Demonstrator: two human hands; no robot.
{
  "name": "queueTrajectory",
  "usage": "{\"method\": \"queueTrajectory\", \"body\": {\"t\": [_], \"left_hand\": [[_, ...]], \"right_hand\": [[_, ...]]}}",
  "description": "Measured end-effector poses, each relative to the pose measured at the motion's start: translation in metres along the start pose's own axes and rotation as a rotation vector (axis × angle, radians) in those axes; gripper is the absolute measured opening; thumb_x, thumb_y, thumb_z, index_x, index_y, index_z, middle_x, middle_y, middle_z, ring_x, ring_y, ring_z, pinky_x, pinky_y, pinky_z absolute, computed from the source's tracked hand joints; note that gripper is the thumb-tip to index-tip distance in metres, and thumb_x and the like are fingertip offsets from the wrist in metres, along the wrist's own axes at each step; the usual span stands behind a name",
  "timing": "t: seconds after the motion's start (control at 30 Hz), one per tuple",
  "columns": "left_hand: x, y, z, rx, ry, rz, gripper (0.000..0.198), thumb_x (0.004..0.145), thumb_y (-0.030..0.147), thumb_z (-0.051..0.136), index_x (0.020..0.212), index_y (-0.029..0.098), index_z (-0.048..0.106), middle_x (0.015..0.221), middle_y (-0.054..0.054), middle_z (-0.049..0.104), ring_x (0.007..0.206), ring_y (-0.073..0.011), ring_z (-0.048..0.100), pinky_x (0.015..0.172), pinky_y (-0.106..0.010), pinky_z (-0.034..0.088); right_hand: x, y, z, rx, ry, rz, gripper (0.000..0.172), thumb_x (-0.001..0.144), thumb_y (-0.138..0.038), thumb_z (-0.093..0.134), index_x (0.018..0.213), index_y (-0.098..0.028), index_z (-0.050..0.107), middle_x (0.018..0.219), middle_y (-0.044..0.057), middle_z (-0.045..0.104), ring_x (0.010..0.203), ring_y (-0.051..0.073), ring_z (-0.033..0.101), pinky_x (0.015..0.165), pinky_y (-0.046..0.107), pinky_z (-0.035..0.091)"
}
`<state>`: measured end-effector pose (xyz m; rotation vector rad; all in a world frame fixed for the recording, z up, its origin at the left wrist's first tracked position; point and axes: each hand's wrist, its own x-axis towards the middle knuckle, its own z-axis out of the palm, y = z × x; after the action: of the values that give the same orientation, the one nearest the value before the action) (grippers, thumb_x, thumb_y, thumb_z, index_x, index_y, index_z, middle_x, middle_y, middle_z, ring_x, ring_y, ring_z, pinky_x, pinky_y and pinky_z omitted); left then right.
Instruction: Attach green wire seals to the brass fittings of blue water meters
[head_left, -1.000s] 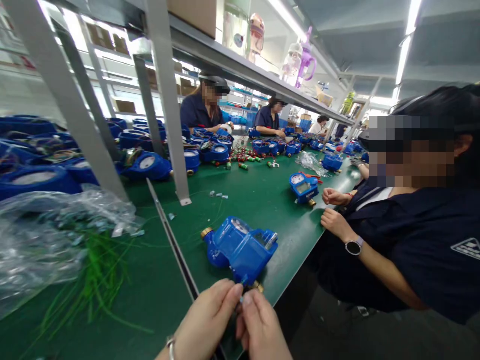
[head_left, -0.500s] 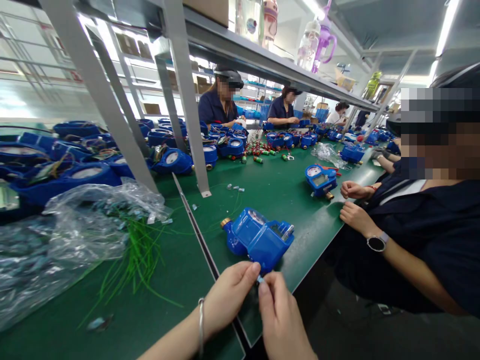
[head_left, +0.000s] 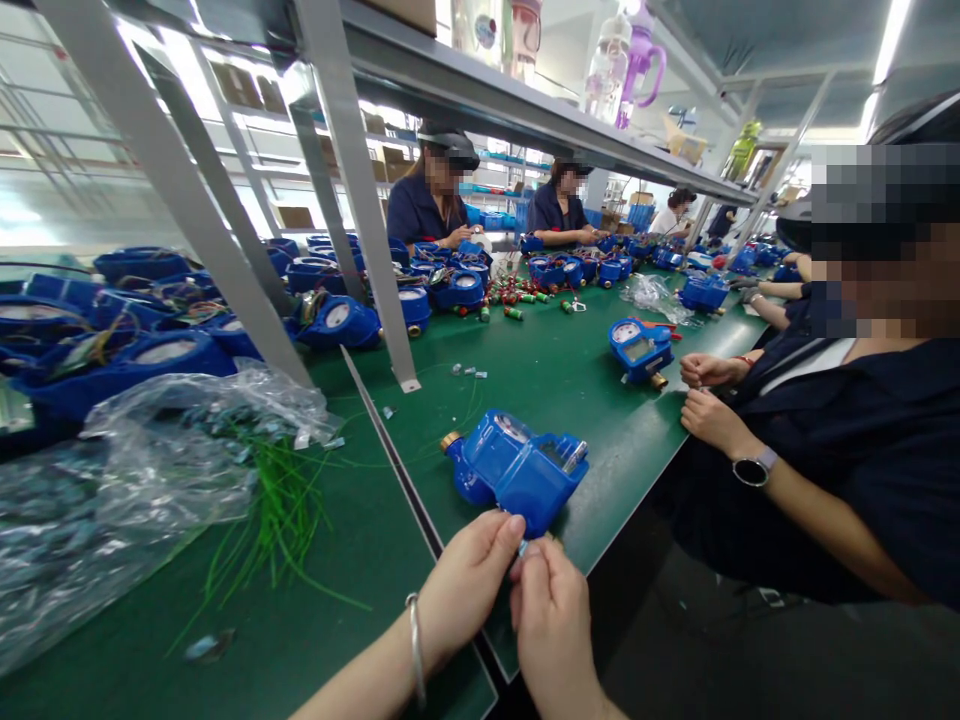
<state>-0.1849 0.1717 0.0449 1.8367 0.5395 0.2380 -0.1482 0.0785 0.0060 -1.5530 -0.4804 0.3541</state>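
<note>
A blue water meter (head_left: 510, 470) with a brass end lies on the green table just beyond my fingertips. My left hand (head_left: 472, 570), with a bangle at the wrist, is closed in a pinch beside the meter's near edge. Against it, my right hand (head_left: 553, 605) is closed too, thumb pressed to its fingers. A small light-blue tag (head_left: 523, 548) shows between the fingertips of both hands, mostly hidden by them. To the left, a bunch of thin green wires (head_left: 277, 510) spills from a clear plastic bag (head_left: 172, 420) of small light-blue pieces.
Grey shelf posts (head_left: 367, 200) rise from the table. Many blue meters (head_left: 337, 322) stand behind them. Another meter (head_left: 640, 348) lies before a co-worker (head_left: 847, 420) seated close on my right. Green batteries (head_left: 514, 313) lie farther back. A dark seam (head_left: 390, 445) crosses the tabletop.
My right hand has turned and closed more tightly around the light-blue tag, its fingers curling in. My left hand has shifted slightly up. The meter lies in the same place.
</note>
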Motion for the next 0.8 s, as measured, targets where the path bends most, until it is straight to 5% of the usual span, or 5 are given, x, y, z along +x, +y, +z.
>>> {"method": "queueTrajectory", "body": {"t": [0.23, 0.4, 0.6, 0.7, 0.8], "left_hand": [[-0.002, 0.002, 0.011, -0.1, 0.037, -0.094, 0.044, 0.082, 0.059, 0.043, 0.064, 0.018, 0.045, 0.054, 0.003, 0.047, 0.048, -0.0114, 0.042, 0.045, -0.021, 0.035], [-0.002, 0.002, 0.012, -0.177, 0.008, -0.168, 0.046, 0.081, 0.062, 0.043, 0.069, 0.018, 0.048, 0.05, 0.003, 0.049, 0.042, -0.0115, 0.044, 0.041, -0.02, 0.034], [0.005, -0.007, 0.007, -0.197, 0.019, -0.144, 0.059, 0.076, 0.072, 0.04, 0.054, 0.018, 0.041, 0.048, 0.005, 0.037, 0.043, -0.0082, 0.03, 0.042, -0.02, 0.026], [0.006, -0.013, 0.002, -0.149, 0.106, -0.112, 0.061, 0.08, 0.071, 0.033, 0.051, 0.018, 0.04, 0.046, 0.006, 0.028, 0.045, -0.0091, 0.023, 0.043, -0.022, 0.019], [0.0, -0.014, 0.001, -0.116, 0.231, -0.086, 0.054, 0.083, 0.065, 0.037, 0.06, 0.018, 0.048, 0.053, 0.004, 0.035, 0.05, -0.0117, 0.031, 0.047, -0.023, 0.024]], "right_hand": [[0.003, -0.027, 0.015, 1.0, 0.062, 0.713, 0.027, 0.08, -0.028, 0.041, 0.056, -0.02, 0.034, 0.037, -0.01, 0.024, 0.033, 0.004, 0.014, 0.036, 0.017, 0.01], [0.007, -0.043, 0.008, 1.344, -0.035, 0.856, 0.023, 0.08, -0.02, 0.038, 0.056, -0.018, 0.036, 0.035, -0.01, 0.026, 0.031, 0.002, 0.008, 0.035, 0.015, 0.006], [-0.006, -0.018, -0.005, 1.089, -0.118, 0.665, 0.023, 0.084, -0.027, 0.041, 0.062, -0.017, 0.044, 0.036, -0.009, 0.031, 0.032, 0.003, 0.014, 0.036, 0.016, 0.01], [0.009, 0.006, -0.031, 0.677, 0.128, 0.259, 0.026, 0.087, -0.037, 0.045, 0.071, -0.017, 0.051, 0.049, -0.007, 0.042, 0.041, 0.005, 0.032, 0.041, 0.016, 0.026], [0.044, 0.025, -0.057, 0.478, 0.271, 0.024, 0.029, 0.085, -0.043, 0.052, 0.102, -0.02, 0.055, 0.089, 0.0, 0.058, 0.074, 0.008, 0.053, 0.068, 0.019, 0.043]]}}
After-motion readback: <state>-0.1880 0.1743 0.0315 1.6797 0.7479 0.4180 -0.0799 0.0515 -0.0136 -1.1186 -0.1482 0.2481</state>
